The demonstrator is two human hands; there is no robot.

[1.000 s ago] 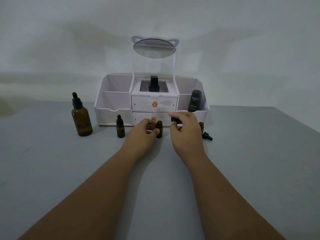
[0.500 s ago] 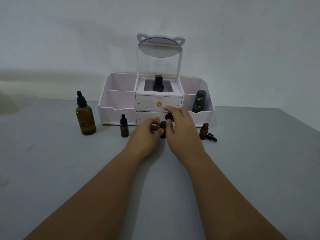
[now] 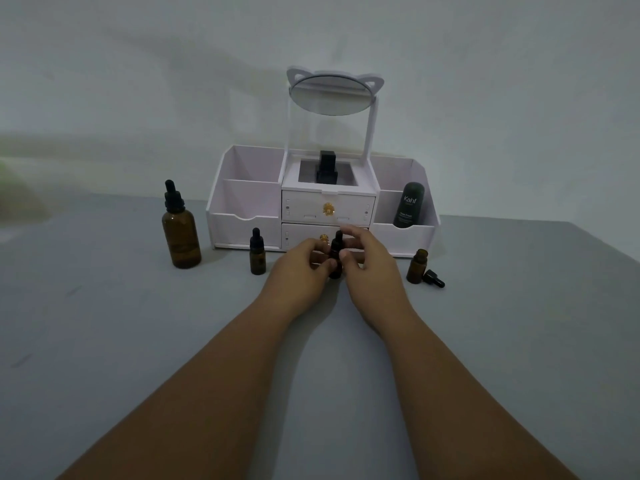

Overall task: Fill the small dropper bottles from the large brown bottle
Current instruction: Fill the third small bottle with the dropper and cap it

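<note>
1. Your left hand (image 3: 301,266) curled round the middle dropper bottle (image 3: 335,263), steadying it upright on the table (image 3: 138,341). Your right hand (image 3: 372,268) pinched its cap (image 3: 337,239), probably to twist it.
2. A capped small bottle (image 3: 258,254) stood left. An open small bottle (image 3: 417,268) stood right, its loose dropper (image 3: 433,278) laid just beside, within reach.
3. The large brown bottle (image 3: 180,233) stood capped at the left end of the organizer (image 3: 242,223).
</note>
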